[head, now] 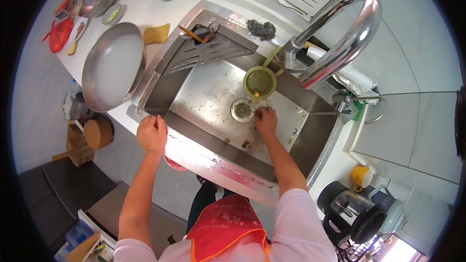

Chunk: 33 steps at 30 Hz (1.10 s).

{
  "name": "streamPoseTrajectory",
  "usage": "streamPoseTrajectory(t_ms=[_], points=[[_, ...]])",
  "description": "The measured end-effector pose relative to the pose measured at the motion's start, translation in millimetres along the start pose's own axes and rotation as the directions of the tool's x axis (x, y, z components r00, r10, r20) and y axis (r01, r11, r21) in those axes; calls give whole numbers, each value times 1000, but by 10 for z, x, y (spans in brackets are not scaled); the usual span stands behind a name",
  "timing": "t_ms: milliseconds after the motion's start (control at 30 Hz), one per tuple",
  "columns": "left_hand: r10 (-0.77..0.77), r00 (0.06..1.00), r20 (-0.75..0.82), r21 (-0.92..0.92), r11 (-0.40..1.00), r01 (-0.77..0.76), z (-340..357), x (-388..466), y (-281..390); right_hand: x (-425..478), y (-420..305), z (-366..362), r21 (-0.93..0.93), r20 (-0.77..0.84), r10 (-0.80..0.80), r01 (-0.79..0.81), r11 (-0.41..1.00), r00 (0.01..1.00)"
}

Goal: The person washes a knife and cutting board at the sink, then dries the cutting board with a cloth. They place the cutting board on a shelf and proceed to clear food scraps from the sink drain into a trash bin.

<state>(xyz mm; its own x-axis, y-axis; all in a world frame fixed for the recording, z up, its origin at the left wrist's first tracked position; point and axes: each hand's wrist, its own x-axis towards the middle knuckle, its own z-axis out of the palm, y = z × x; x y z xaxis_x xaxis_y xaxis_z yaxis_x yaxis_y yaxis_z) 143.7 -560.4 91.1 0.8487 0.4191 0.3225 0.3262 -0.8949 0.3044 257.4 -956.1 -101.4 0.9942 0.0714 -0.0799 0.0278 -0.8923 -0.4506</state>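
Observation:
My left hand [152, 134] rests curled on the front left corner of the metal sink [214, 156], with nothing visible in it. Down in the basin, my right hand [267, 118] bends its fingers against the floor just right of the drain strainer [243, 110]. Its fingertips are partly hidden, so I cannot tell whether they hold anything. Dark wet scraps fill the strainer. Behind it, a green strainer cup [260, 82] hangs below the faucet [338, 36]. Food scraps [247, 144] dot the basin floor.
A slotted corner rack [211, 52] spans the sink's back left. Left of the sink stands a large metal pan [114, 67] beside a yellow cloth [156, 33]. A steel scourer [261, 30] lies behind the basin. At right are a glass-and-black jug [351, 211] and yellow mug [361, 177].

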Motion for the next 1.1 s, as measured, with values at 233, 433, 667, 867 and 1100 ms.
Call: streamPoseTrajectory(t_ms=[233,433,667,867,1100], points=[[-12,1000,10,13,1000,12,-21,3,8,-903,-11,-47,225,303,-35,-36,974,952],[-26,1000,17,25,999,26,-31,9,24,-847,-688,178,243,552,-142,5,970,822],[-50,998,25,32,998,49,-1,3,11,-363,-1268,446,333,801,-214,-118,936,559],[-26,1000,15,22,999,26,9,-10,-33,-297,-1343,75,472,881,-304,-630,616,363],[2,999,-37,-40,999,-3,14,-24,-71,-427,-1664,-776,665,744,-190,-684,301,640]])
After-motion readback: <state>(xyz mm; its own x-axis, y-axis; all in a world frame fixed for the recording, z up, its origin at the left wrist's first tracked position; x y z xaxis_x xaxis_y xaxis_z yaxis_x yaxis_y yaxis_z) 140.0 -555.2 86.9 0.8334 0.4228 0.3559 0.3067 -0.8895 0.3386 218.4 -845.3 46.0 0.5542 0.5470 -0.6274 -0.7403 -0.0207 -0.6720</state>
